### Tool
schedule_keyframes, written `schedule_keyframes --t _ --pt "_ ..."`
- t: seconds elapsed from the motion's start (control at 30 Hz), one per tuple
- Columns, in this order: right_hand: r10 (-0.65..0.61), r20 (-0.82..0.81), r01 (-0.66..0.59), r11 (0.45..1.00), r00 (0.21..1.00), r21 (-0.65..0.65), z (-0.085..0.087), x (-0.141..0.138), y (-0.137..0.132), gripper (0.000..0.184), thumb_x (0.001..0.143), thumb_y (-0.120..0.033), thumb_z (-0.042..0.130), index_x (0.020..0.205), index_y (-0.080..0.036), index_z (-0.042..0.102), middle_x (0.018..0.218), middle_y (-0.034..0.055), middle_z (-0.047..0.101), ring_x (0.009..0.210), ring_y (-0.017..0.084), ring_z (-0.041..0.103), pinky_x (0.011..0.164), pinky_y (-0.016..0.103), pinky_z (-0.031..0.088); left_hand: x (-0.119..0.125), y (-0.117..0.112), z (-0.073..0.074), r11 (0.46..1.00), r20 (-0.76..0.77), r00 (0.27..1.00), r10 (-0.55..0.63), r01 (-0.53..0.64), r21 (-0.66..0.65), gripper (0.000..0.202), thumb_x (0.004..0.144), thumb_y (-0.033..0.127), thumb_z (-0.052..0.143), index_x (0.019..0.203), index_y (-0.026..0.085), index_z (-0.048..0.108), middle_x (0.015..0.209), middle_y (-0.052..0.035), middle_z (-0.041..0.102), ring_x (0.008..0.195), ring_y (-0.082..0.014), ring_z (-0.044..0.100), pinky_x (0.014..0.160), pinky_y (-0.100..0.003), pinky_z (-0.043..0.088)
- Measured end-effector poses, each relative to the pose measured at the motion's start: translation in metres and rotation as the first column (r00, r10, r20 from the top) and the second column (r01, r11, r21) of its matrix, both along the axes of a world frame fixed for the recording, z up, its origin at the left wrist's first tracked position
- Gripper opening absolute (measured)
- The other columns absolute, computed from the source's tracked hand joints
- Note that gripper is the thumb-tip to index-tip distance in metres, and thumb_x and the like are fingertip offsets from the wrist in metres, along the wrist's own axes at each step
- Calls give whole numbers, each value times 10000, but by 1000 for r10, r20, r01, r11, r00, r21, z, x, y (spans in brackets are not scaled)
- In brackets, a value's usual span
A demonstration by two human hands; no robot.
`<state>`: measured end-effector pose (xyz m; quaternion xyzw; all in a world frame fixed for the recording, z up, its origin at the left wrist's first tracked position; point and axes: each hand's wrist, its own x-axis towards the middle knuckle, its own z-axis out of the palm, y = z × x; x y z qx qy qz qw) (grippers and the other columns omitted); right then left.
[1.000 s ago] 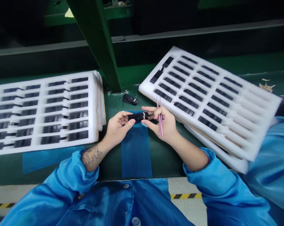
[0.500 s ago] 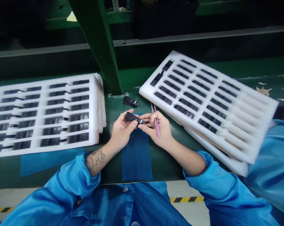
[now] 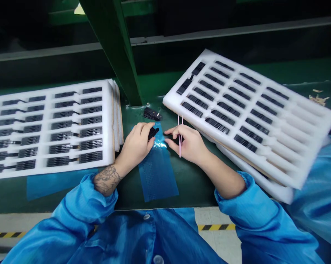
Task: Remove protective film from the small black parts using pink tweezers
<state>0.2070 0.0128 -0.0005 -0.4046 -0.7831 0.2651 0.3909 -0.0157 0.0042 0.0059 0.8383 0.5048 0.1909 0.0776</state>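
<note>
My left hand point(image 3: 138, 143) is closed around a black flat part point(image 3: 153, 132), whose end sticks out between thumb and fingers; the rest is hidden. Across from it, my right hand point(image 3: 190, 143) holds pink tweezers point(image 3: 180, 141) against the palm, points upward. Its thumb and index fingertips are apart, with a gap between them and the left hand. Under both hands lies a blue perforated sheet point(image 3: 161, 179), glinting near the fingertips. Just beyond it rests a small pile of similar black parts point(image 3: 152, 114).
White foam trays point(image 3: 107, 124) filled with black parts are stacked at left. Another tilted tray stack point(image 3: 300, 146) at right has unfilled slots. A green post point(image 3: 121, 55) rises behind. Another person's blue sleeve point(image 3: 319, 183) is at far right.
My hands have drawn apart; the right has let go of the black part, which stays in the left. My left hand has turned palm down. The blue sheet has shifted slightly.
</note>
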Motion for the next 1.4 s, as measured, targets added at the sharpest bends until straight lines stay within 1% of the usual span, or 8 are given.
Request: schedule_keyframes --t 0.13,0.33,0.47,0.57,0.8,1.03,1.23,1.4 --pt "87 126 -105 985 988 137 -2 0 -1 200 877 -227 704 824 -249 512 1169 87 756 1076 267 688 921 478 529 -10 -5 -1 999 98 995 -17 14 32 152 969 189 561 1113 183 609 1098 -87 666 1057 -244 613 952 -394 514" --pt "147 297 -196 970 943 142 1 2 -1 183 871 -234 730 831 -242 552 1066 71 780 1064 300 687 921 507 525 -14 -8 -2 999 130 991 12 -5 -51 193 975 190 552 1150 180 632 1139 -93 672 1103 -249 605 977 -418 511" --pt "103 182 -139 971 978 194 2 -1 -3 185 911 -230 686 820 -242 525 1128 108 763 1040 265 700 857 447 570 -15 -5 -4 992 293 956 4 34 -124 202 953 184 590 1149 195 633 1092 -53 695 1053 -210 631 943 -372 527" --pt "133 149 -157 974 980 165 -2 -4 -2 188 920 -208 663 818 -248 511 1245 93 733 1083 259 685 868 445 574 -15 -5 -4 983 281 959 -45 93 -161 262 937 191 613 1199 203 626 1109 -51 700 1054 -216 631 948 -388 528" --pt "89 62 -95 990 994 103 -13 -6 -1 225 918 -163 649 796 -254 483 1041 81 772 1025 245 726 808 409 583 -14 -6 -4 992 263 965 25 7 -122 288 969 230 583 1252 183 614 1201 -86 681 1164 -242 602 1007 -420 503" --pt "121 144 -136 986 982 96 -12 -5 2 194 894 -252 712 891 -256 518 1265 117 717 1148 274 665 923 468 562 -14 -3 -4 994 224 975 9 15 -106 295 1020 259 501 1283 187 612 1271 -90 676 1192 -252 585 1045 -450 478" --pt "121 260 -141 988 958 61 -11 -2 4 135 917 -253 689 903 -232 557 1206 104 735 1149 288 655 899 472 526 -15 -2 -7 996 216 976 -20 38 -83 122 977 193 571 1079 186 639 1084 -66 708 1083 -228 618 963 -398 520" --pt "181 198 -187 982 963 14 1 6 0 86 988 -307 593 1031 -249 640 1279 93 706 1226 281 620 975 490 512 -17 -3 -7 992 206 976 -66 86 -89 128 996 185 523 985 198 650 1076 -65 707 1108 -227 617 982 -414 513"
